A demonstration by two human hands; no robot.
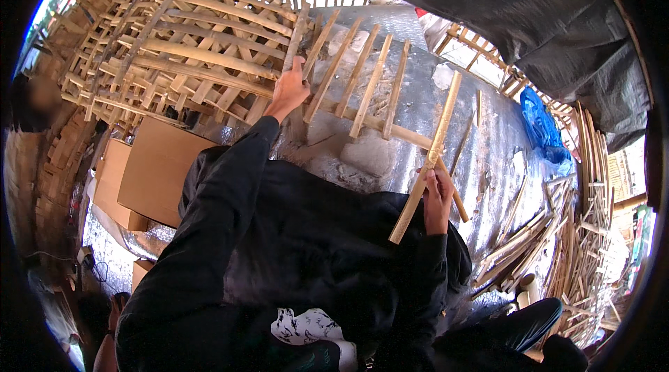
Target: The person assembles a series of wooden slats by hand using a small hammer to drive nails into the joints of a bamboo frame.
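One slat [444,111] is pinched in the right hand [437,198] across the pole [408,134], best kept parallel to the row of slats [371,86] between both hands; left hand [287,90] curls at an end strip [298,34], can't tell if gripping.

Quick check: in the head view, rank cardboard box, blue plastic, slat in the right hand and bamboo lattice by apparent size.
1. Bamboo lattice
2. Cardboard box
3. Blue plastic and slat in the right hand: unsure; the slat looks longer, the plastic wider.
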